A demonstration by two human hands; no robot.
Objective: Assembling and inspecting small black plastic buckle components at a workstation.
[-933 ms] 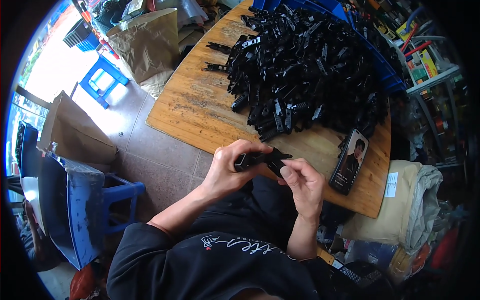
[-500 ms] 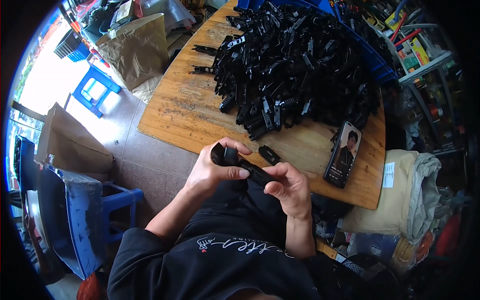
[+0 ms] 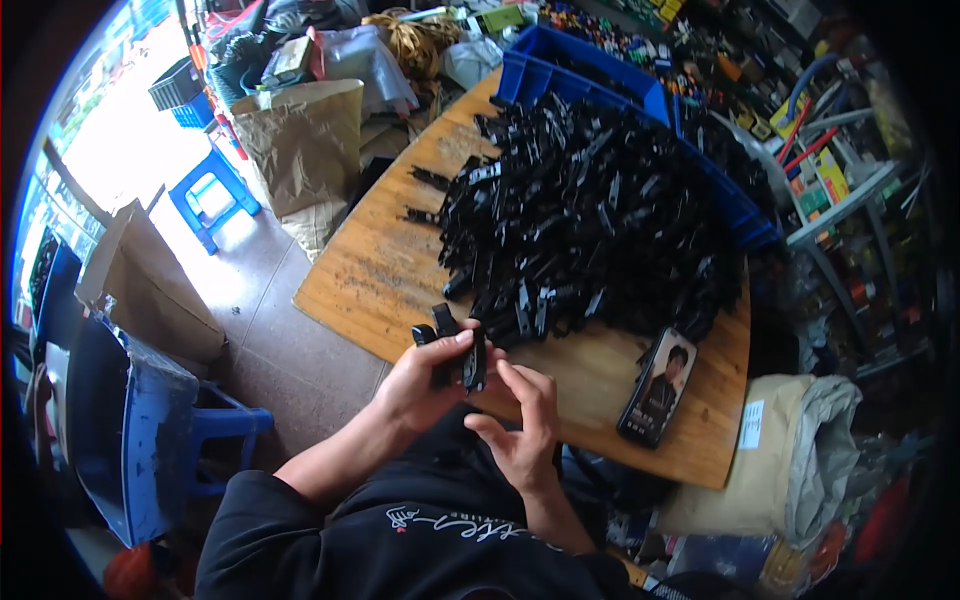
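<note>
My left hand (image 3: 405, 388) is closed around a dark, narrow black plastic part (image 3: 474, 360), with the thumb pressed along its upper side. More black plastic sticks out past the fingers; I cannot tell whether it is the same piece or another. My right hand (image 3: 527, 425) is just to the right, fingers and thumb apart, with nothing visible in it. Its fingertips are close to the part, and whether they touch it is unclear. Beyond both hands, a large heap of similar black plastic parts (image 3: 590, 220) covers much of the wooden table (image 3: 370, 270).
A phone (image 3: 658, 388) lies at the table's right side. Blue crates (image 3: 585, 72) stand behind the heap. Paper sacks (image 3: 300, 140) and a blue stool (image 3: 212, 195) are at the far left. A wrapped package (image 3: 745, 470) sits right of the table, below a cluttered rack (image 3: 845, 205).
My right hand has come off the black part and opened. My left hand keeps hold of it, now turned more upright. The view has shifted, so the table appears lower.
</note>
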